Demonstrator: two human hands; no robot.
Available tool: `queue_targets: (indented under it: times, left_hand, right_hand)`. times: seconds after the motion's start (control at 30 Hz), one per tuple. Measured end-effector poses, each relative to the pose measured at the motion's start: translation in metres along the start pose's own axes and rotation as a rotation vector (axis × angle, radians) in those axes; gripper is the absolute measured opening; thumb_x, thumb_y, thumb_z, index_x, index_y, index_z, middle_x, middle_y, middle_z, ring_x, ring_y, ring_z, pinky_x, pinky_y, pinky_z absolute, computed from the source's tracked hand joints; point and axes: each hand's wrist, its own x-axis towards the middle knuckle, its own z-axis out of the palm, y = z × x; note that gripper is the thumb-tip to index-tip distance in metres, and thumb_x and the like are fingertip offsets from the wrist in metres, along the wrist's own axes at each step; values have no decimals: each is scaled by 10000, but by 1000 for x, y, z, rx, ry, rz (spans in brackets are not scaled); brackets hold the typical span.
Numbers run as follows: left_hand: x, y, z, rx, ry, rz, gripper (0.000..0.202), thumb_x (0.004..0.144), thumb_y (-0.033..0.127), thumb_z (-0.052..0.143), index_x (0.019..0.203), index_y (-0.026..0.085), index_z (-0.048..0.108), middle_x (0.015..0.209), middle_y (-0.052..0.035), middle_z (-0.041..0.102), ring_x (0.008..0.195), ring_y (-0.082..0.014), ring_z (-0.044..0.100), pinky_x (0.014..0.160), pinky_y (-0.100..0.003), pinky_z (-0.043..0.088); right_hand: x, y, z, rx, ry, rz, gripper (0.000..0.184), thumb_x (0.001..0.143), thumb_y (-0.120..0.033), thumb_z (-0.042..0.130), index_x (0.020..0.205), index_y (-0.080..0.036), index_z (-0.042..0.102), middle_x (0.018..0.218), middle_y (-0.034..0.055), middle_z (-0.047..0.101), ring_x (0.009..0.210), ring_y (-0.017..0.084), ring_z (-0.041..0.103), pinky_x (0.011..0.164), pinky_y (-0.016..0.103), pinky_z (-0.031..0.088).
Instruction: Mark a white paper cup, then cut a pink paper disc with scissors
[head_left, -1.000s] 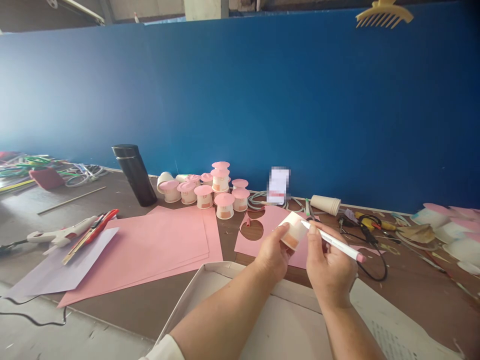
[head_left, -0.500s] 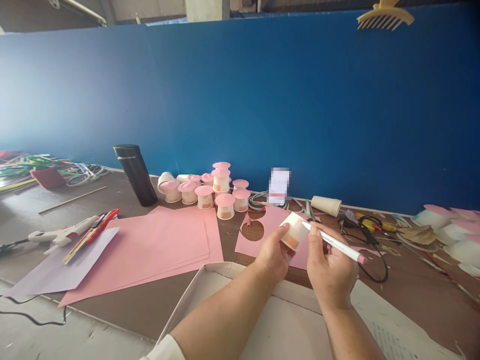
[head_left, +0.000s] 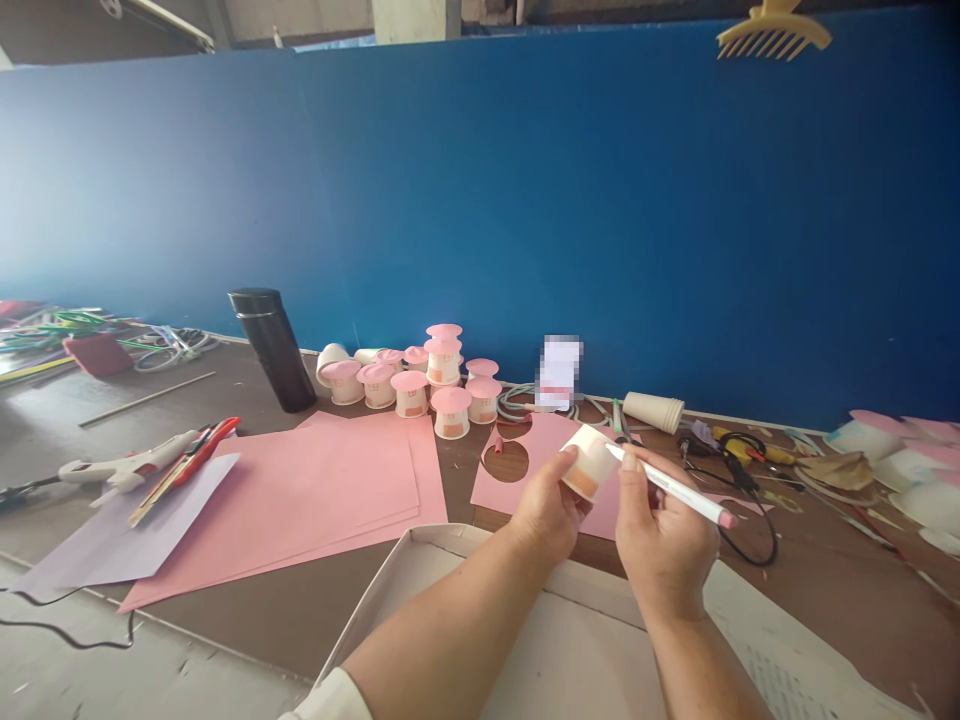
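Observation:
My left hand [head_left: 551, 510] is wrapped round a small white paper cup [head_left: 590, 455], tilted, with an orange-pink patch on its side. In my right hand [head_left: 664, 530] is a white marker [head_left: 679, 487] with a pink end. Its tip is at the right side of the cup; whether it touches I cannot tell. Behind my hands lies a pink sheet [head_left: 546, 440] with round holes cut out. A small pink marker cap [head_left: 498, 445] rests over one of the holes. Under my forearms is a shallow pale cardboard box [head_left: 420, 540].
Several white cups with pink paper roofs [head_left: 451, 412] stand by the blue panel [head_left: 525, 180]. To the left are a black flask [head_left: 271, 350], pink sheets [head_left: 300, 490], a cutter [head_left: 184, 470] and a glue gun [head_left: 124, 468]. Stacked cups [head_left: 652, 411] and cables [head_left: 739, 475] lie to the right.
Both hands hold the same cup and marker in nearly the same place. The view has shifted very slightly.

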Motion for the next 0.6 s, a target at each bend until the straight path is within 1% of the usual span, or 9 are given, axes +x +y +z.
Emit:
queue_targets:
  times: [0.33, 0.6]
  left_hand:
    - [1, 1, 0, -28, 25, -27, 344, 706, 341, 717, 1005, 176, 674, 1066, -67, 682, 957, -187, 600, 749, -268, 411]
    - [0, 2, 0, -40, 30, -41, 325, 717, 337, 705, 995, 172, 677, 1085, -66, 676, 942, -167, 590, 747, -256, 411]
  right_hand:
    - [0, -1, -1, 12, -7, 0, 294, 897, -359, 525, 922, -127, 704, 900, 124, 727, 811, 231, 682, 705, 315, 515]
    - [-1, -3, 0, 9, -2, 20, 307, 897, -379, 527, 922, -129, 704, 890, 125, 727, 788, 226, 678, 690, 310, 508]
